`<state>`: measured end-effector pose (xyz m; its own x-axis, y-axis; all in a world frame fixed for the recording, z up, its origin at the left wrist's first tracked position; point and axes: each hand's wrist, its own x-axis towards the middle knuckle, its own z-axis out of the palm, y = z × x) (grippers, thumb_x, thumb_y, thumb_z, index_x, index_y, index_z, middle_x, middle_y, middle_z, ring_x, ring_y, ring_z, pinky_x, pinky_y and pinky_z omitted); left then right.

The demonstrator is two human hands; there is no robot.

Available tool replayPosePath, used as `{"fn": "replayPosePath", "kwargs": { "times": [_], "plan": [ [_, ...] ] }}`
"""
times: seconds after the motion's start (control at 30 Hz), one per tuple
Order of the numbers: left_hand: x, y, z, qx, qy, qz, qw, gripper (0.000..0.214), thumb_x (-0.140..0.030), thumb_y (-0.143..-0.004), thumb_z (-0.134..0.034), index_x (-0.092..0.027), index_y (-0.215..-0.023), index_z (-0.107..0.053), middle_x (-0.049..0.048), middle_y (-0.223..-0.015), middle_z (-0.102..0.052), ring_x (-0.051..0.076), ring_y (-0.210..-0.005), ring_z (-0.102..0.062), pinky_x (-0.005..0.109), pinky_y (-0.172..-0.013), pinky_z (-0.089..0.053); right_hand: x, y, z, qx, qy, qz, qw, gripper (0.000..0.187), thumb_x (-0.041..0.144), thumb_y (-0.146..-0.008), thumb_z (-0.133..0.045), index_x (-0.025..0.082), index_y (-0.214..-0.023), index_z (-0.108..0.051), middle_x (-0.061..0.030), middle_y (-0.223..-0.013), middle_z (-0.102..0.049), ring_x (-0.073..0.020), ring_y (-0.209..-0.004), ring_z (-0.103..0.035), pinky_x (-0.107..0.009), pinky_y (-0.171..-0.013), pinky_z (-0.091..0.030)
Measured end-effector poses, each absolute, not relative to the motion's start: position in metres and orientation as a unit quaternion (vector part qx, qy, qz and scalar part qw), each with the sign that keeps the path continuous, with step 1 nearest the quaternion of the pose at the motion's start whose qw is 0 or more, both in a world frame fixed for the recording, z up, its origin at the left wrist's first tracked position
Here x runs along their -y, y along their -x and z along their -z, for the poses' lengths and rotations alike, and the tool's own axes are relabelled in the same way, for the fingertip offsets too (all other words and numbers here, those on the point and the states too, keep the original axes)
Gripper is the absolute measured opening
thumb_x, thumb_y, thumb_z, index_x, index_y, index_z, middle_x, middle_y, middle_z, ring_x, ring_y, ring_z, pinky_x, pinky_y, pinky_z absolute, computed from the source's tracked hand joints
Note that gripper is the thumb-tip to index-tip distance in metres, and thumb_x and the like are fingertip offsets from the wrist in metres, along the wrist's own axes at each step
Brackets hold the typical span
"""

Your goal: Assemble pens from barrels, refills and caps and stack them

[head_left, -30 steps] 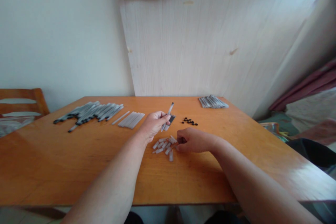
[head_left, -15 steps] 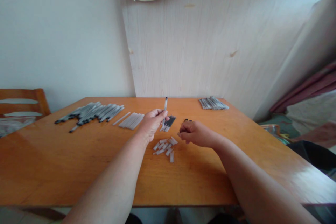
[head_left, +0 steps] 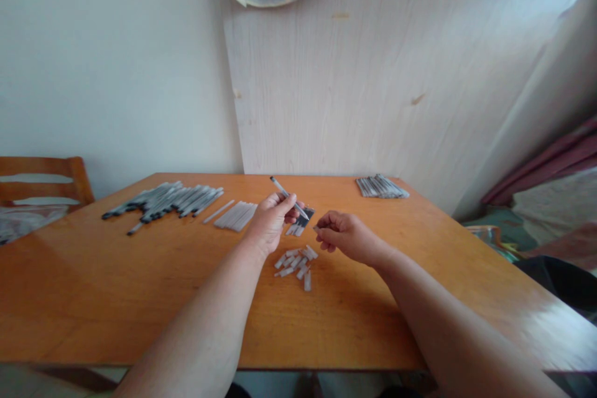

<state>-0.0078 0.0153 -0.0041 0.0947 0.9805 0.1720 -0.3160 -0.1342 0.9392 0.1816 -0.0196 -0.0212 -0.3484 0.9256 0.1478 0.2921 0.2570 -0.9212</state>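
Observation:
My left hand (head_left: 275,219) is closed round a slim clear pen (head_left: 281,188). Its dark end points up to the left, and its pale tip slants down toward my other hand. My right hand (head_left: 342,236) pinches a small pale piece (head_left: 316,228), which looks like a pen cap, just right of the pen's tip. Below both hands lies a loose heap of short whitish pen caps (head_left: 293,263). Behind the pen's tip is a row of thin dark refills (head_left: 301,221) with pale ends, partly covered by my left hand.
Pale empty pen barrels (head_left: 234,216) lie left of my left hand. Farther left spreads a large pile of black-ended pens (head_left: 161,202). Another stack of pens (head_left: 381,186) sits at the back right of the wooden table (head_left: 140,298). A wooden chair (head_left: 41,177) stands at left.
The pen in my left hand has swung from upright to a slant, with its dark end now up-left. My right hand has risen slightly, and hides the small black pieces seen behind it before.

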Motion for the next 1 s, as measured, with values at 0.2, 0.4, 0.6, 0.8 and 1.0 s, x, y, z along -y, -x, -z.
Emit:
{"fn": "replayPosePath", "kwargs": {
  "times": [0.2,0.4,0.6,0.8,1.0],
  "plan": [
    [-0.015,0.007,0.007,-0.349,-0.486,-0.573,0.56,0.026,-0.035,-0.075,-0.071,-0.014,-0.086,-0.06,0.0077,-0.084,-0.07,0.008,-0.062,-0.058,0.019,-0.056,-0.043,0.021,-0.177,0.019,0.697,0.448,-0.412,0.378,0.014,0.031,-0.086,-0.055,0.017,-0.088,-0.055,-0.0019,-0.072,-0.065,-0.0094,-0.053,-0.058,-0.02,-0.048,-0.046],
    [-0.013,0.004,0.007,-0.347,-0.492,-0.565,0.565,0.024,-0.034,-0.075,-0.071,-0.014,-0.084,-0.061,0.0075,-0.083,-0.07,0.008,-0.061,-0.057,0.018,-0.054,-0.042,0.023,-0.176,0.017,0.694,0.451,-0.408,0.385,0.015,0.031,-0.086,-0.054,0.017,-0.087,-0.054,-0.0021,-0.072,-0.065,-0.0094,-0.054,-0.059,-0.021,-0.05,-0.047],
    [-0.013,0.003,0.009,-0.346,-0.492,-0.561,0.569,0.025,-0.035,-0.074,-0.073,-0.014,-0.084,-0.063,0.0075,-0.083,-0.07,0.007,-0.062,-0.057,0.018,-0.055,-0.043,0.024,-0.176,0.016,0.692,0.451,-0.407,0.39,0.016,0.032,-0.086,-0.054,0.017,-0.086,-0.054,-0.0023,-0.073,-0.064,-0.0092,-0.054,-0.058,-0.021,-0.05,-0.047],
    [-0.011,0.0,0.01,-0.347,-0.495,-0.544,0.582,0.025,-0.035,-0.074,-0.073,-0.014,-0.083,-0.062,0.0084,-0.085,-0.071,0.008,-0.062,-0.058,0.019,-0.056,-0.044,0.021,-0.177,0.019,0.694,0.445,-0.4,0.4,0.015,0.032,-0.086,-0.054,0.017,-0.086,-0.053,-0.0029,-0.074,-0.065,-0.0101,-0.056,-0.059,-0.022,-0.051,-0.048],
    [-0.013,-0.002,0.015,-0.346,-0.497,-0.55,0.575,0.029,-0.039,-0.073,-0.074,-0.015,-0.086,-0.063,0.0099,-0.09,-0.072,0.01,-0.068,-0.061,0.019,-0.056,-0.042,0.02,-0.176,0.02,0.684,0.446,-0.394,0.422,0.011,0.029,-0.084,-0.054,0.018,-0.083,-0.052,-0.0025,-0.074,-0.064,-0.0104,-0.058,-0.06,-0.023,-0.054,-0.048]
  ]
}}
